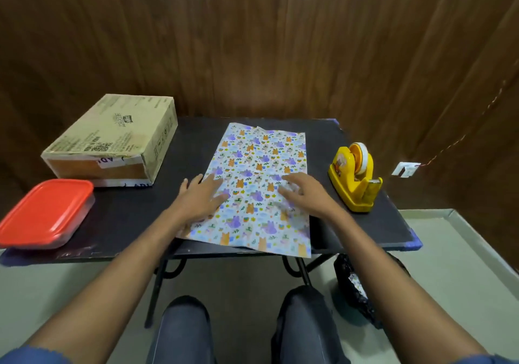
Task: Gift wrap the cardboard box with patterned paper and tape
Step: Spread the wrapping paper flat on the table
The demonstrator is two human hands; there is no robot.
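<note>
A sheet of patterned paper with purple and orange animals lies flat in the middle of the dark table, its near edge hanging slightly over the front. My left hand rests flat on the paper's left edge, fingers straight. My right hand lies flat on the paper's right half, fingers spread. The cardboard box sits at the table's back left, apart from the paper. A yellow tape dispenser with a roll of tape stands at the right side.
A container with a red lid sits at the table's front left corner. A wood-panelled wall stands behind. A dark bag lies on the floor under the table's right side. My knees are below the front edge.
</note>
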